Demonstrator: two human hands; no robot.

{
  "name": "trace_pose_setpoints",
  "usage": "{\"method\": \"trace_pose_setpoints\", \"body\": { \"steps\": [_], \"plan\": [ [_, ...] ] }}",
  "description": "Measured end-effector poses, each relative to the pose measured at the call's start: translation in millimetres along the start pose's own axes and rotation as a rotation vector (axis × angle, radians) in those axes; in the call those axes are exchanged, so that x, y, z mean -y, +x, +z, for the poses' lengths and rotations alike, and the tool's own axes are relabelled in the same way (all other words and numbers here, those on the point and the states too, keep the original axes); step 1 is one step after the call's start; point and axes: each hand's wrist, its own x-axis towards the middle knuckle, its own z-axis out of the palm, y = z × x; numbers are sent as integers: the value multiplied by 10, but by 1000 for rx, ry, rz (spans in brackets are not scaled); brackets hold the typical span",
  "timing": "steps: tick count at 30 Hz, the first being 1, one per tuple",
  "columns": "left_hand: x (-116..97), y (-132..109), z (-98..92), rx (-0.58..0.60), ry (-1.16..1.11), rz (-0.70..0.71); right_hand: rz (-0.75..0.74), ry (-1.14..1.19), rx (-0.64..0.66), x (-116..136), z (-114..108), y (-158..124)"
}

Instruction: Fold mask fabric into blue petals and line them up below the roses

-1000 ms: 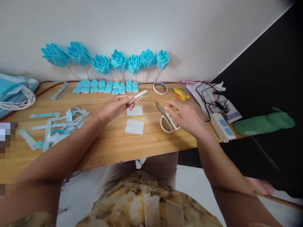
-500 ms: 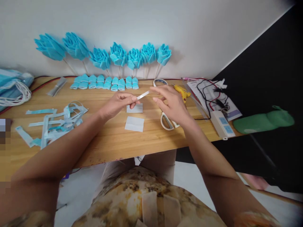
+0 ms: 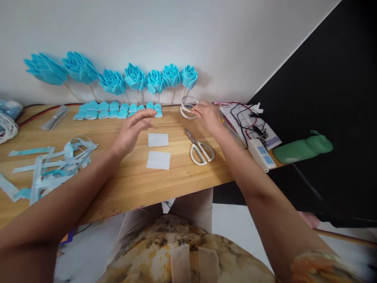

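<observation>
My right hand [image 3: 207, 116] is at a white roll of tape [image 3: 186, 112] near the back of the table, its fingers closed on the roll's right side. My left hand [image 3: 131, 131] hovers over the table with fingers apart and holds nothing that shows. Two pale rectangular pieces lie between the hands: an upper one [image 3: 158, 140] and a lower one [image 3: 158, 160]. Scissors [image 3: 200, 151] with white handles rest below my right hand. Behind my left hand stands a row of folded blue pieces [image 3: 103, 110].
Blue flowers on sticks [image 3: 134, 76] lean against the wall. Cut blue-and-white strips [image 3: 63, 157] lie at the left of the wooden table [image 3: 123, 200]. At the right are a power strip [image 3: 260, 153], cables on papers [image 3: 246, 122] and a green bottle [image 3: 303, 149].
My right hand has moved to the tape roll, which is now tilted up. The small white strip that my left hand held no longer shows, and that hand has opened and moved left. The view has shifted.
</observation>
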Motion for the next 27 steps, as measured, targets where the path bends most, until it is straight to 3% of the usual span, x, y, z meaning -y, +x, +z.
{"method": "trace_pose_setpoints", "body": {
  "steps": [5, 11, 15, 20, 27],
  "plan": [
    [22, 10, -30, 14, 33, -19, 33, -64, 63, -182, 225, 245],
    [-14, 6, 12, -11, 34, -15, 32, -52, 75, -169, 308, 145],
    [-69, 33, 39, -85, 16, -56, -52, 34, 19, 97, 179, 1],
    [-198, 114, 48, -172, 37, -50, -204, 199, 200, 639, 116, -147],
    [-421, 104, 99, -98, 92, -3, -98, 222, 326, 924, 319, -60]
  ]
}}
